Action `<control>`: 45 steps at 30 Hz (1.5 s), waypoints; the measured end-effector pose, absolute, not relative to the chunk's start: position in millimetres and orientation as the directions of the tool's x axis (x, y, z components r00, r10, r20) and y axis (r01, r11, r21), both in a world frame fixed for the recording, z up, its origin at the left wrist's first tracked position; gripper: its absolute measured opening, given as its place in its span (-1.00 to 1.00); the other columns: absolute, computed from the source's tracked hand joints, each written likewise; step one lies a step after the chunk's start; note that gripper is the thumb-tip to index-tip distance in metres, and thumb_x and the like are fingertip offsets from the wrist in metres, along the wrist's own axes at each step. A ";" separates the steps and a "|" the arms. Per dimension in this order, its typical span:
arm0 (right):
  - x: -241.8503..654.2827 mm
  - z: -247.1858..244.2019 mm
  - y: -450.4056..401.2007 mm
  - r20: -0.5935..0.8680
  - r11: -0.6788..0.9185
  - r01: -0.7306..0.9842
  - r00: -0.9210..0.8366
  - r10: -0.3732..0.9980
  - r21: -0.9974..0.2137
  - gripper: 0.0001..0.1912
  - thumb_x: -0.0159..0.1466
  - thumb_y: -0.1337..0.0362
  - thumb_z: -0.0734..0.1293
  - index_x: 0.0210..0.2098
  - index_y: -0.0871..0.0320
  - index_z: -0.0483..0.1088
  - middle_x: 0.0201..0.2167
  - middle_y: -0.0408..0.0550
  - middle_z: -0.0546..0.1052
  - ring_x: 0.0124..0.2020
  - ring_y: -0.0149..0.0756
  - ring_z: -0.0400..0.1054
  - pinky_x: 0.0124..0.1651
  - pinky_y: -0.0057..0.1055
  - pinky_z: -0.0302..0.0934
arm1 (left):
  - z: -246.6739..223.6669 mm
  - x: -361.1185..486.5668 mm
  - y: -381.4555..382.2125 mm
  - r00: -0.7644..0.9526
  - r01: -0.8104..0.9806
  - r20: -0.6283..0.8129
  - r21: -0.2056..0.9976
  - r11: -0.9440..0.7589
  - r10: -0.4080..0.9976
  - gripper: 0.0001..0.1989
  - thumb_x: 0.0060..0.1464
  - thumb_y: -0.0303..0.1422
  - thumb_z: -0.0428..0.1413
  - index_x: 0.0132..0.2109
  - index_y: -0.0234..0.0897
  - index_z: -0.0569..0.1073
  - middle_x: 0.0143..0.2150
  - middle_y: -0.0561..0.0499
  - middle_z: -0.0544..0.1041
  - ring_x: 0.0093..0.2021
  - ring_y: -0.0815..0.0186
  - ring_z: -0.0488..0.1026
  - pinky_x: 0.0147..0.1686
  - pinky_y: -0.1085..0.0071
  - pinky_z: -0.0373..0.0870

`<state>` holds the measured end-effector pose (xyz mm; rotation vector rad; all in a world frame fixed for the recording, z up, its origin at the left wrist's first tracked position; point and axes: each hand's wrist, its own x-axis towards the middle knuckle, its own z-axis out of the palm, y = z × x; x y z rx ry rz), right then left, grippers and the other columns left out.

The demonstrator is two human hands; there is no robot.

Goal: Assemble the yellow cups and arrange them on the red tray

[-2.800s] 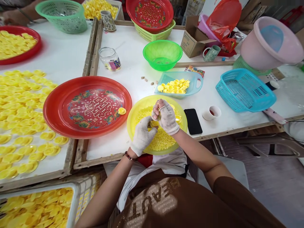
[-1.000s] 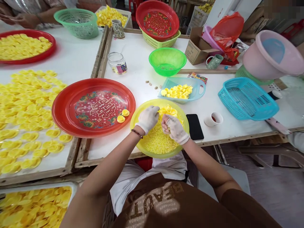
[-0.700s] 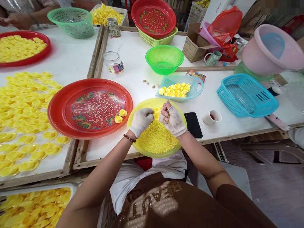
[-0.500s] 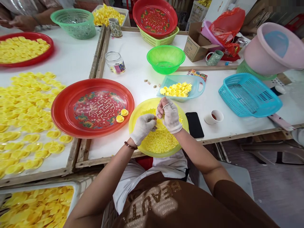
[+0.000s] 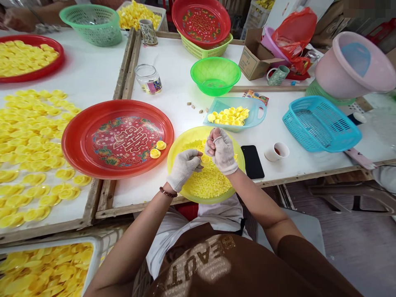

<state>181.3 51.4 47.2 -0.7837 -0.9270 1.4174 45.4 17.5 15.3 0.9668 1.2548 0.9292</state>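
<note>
Both hands wear white gloves with bare fingertips, over a yellow bowl (image 5: pixel 173 167) of small yellow pieces (image 5: pixel 207 183). My left hand (image 5: pixel 185 166) pinches the edge of a small round yellow cup piece (image 5: pixel 204 158) between thumb and forefinger. Just right of it, my right hand (image 5: pixel 221 149) is curled closed; what its fingers hold is hidden. To the left lies a red patterned tray (image 5: pixel 80 144) with two yellow flower-like pieces (image 5: pixel 155 153) at its right side. Behind the bowl, a clear blue scoop tray (image 5: pixel 258 114) holds yellow cup pieces (image 5: pixel 232 116).
A black phone (image 5: pixel 253 162), a cup of dark drink (image 5: pixel 276 152) and a blue basket (image 5: pixel 323 123) stand to the right. Behind are a green bowl (image 5: pixel 215 76) and a glass jar (image 5: pixel 148 79). Yellow pieces (image 5: pixel 34 132) cover the left table. Another person's hand (image 5: pixel 20 19) shows at top left.
The view has shifted slightly. My hands remain over the bowl, and the yellow cup piece at my left fingertips shows more clearly. The other person's hand at top left has moved.
</note>
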 end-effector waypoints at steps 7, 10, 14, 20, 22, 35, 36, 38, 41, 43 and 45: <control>208.7 33.8 30.3 0.075 0.116 0.222 -0.186 0.980 -0.968 -0.80 0.37 0.08 0.30 -0.25 0.06 0.31 -0.51 -0.25 0.32 -0.54 -0.41 0.15 -0.45 -0.40 0.08 | 14.9 42.2 12.8 0.038 -0.118 -0.240 0.963 0.243 0.970 -0.68 0.04 -0.39 0.13 -0.03 -0.38 0.51 -0.30 0.02 0.58 -0.43 0.39 0.58 -0.33 0.42 0.63; 211.1 30.5 26.9 0.118 0.216 0.437 -0.240 0.964 -0.873 -0.87 0.35 0.16 0.27 -0.27 0.08 0.30 -0.41 -0.18 0.39 -0.41 -0.34 0.25 -0.29 -0.34 0.16 | 12.9 45.2 10.4 0.047 -0.069 -0.196 0.978 0.199 0.979 -0.71 0.10 -0.37 0.12 -0.05 -0.39 0.52 -0.22 -0.04 0.61 -0.37 0.35 0.60 -0.22 0.34 0.66; 207.7 32.8 29.2 0.157 0.269 0.475 -0.263 0.952 -0.838 -0.88 0.34 0.22 0.21 -0.33 0.08 0.24 -0.40 -0.16 0.39 -0.36 -0.30 0.28 -0.24 -0.33 0.17 | 10.0 45.2 1.3 0.068 0.056 -0.052 0.997 0.048 0.996 -0.55 0.10 -0.40 0.12 0.16 -0.36 0.45 0.03 -0.16 0.59 -0.19 0.28 0.62 -0.16 0.34 0.64; 199.5 37.4 26.7 0.127 0.272 0.490 -0.309 0.942 -0.828 -0.90 0.35 0.25 0.22 -0.30 0.10 0.30 -0.38 -0.13 0.43 -0.33 -0.29 0.31 -0.21 -0.31 0.18 | 17.5 35.2 -10.2 0.125 0.486 0.257 0.826 -0.285 0.958 -0.67 0.17 -0.38 0.18 0.09 -0.31 0.50 0.00 -0.16 0.63 -0.14 0.23 0.59 -0.03 0.26 0.57; 198.1 36.9 25.8 0.135 0.283 0.454 -0.331 0.934 -0.845 -0.85 0.39 0.21 0.21 -0.30 0.10 0.31 -0.38 -0.14 0.43 -0.33 -0.30 0.31 -0.22 -0.33 0.18 | 22.3 25.4 -10.8 0.133 0.559 0.304 0.763 -0.325 0.943 -0.73 0.19 -0.32 0.20 0.02 -0.28 0.54 -0.05 -0.12 0.65 -0.11 0.20 0.59 0.02 0.23 0.54; 191.9 13.8 5.8 -0.079 0.670 0.690 -0.711 0.699 -0.275 -0.62 0.45 0.00 0.24 -0.14 0.21 0.44 -0.17 0.13 0.50 -0.16 -0.10 0.34 -0.06 -0.17 0.22 | -13.8 -119.6 15.2 -0.297 0.799 0.094 0.570 0.193 0.950 -0.63 0.06 -0.17 0.20 -0.02 -0.25 0.50 -0.08 -0.12 0.61 -0.06 0.07 0.56 -0.01 0.21 0.47; 191.7 11.6 5.0 -0.075 0.659 0.687 -0.708 0.703 -0.307 -0.64 0.45 0.02 0.24 -0.18 0.20 0.44 -0.21 0.10 0.50 -0.21 -0.13 0.34 -0.10 -0.20 0.22 | -17.4 -122.5 18.0 -0.283 0.828 0.067 0.521 0.208 0.957 -0.64 0.04 -0.17 0.20 -0.05 -0.25 0.51 -0.10 -0.12 0.61 -0.06 0.05 0.54 -0.02 0.20 0.46; 192.3 8.2 5.5 -0.042 0.612 0.665 -0.691 0.722 -0.428 -0.68 0.44 0.05 0.27 -0.29 0.15 0.41 -0.32 0.02 0.48 -0.30 -0.19 0.30 -0.19 -0.25 0.19 | -21.8 -124.9 22.0 -0.248 0.851 -0.002 0.478 0.219 0.969 -0.67 0.05 -0.19 0.19 -0.07 -0.25 0.52 -0.15 -0.13 0.60 -0.10 0.06 0.53 -0.06 0.22 0.44; 195.5 8.2 10.4 0.007 0.461 0.565 -0.627 0.779 -0.684 -0.64 0.42 0.02 0.29 -0.42 0.10 0.32 -0.47 -0.12 0.39 -0.43 -0.30 0.21 -0.32 -0.33 0.10 | -17.7 -122.6 22.7 -0.236 0.858 -0.074 0.453 0.244 0.969 -0.65 0.05 -0.21 0.18 -0.03 -0.27 0.51 -0.17 -0.16 0.58 -0.12 0.04 0.51 -0.08 0.21 0.43; 198.9 12.1 15.6 -0.002 0.271 0.434 -0.533 0.846 -0.859 -0.59 0.39 -0.06 0.31 -0.44 0.09 0.29 -0.53 -0.20 0.31 -0.49 -0.36 0.16 -0.38 -0.37 0.06 | -6.4 -114.0 20.8 -0.258 0.874 0.012 0.429 0.228 0.966 -0.59 0.07 -0.18 0.19 0.03 -0.29 0.50 -0.14 -0.20 0.57 -0.07 -0.01 0.50 -0.05 0.16 0.42; 203.6 17.6 22.1 -0.105 -0.025 0.191 -0.423 0.900 -0.981 -0.55 0.34 -0.13 0.33 -0.44 0.08 0.25 -0.57 -0.25 0.25 -0.56 -0.42 0.09 -0.48 -0.43 0.00 | 9.2 -94.4 20.1 -0.244 0.887 0.174 0.437 0.147 0.954 -0.60 0.14 -0.18 0.14 0.06 -0.31 0.50 -0.08 -0.23 0.56 -0.02 -0.02 0.48 0.01 0.13 0.40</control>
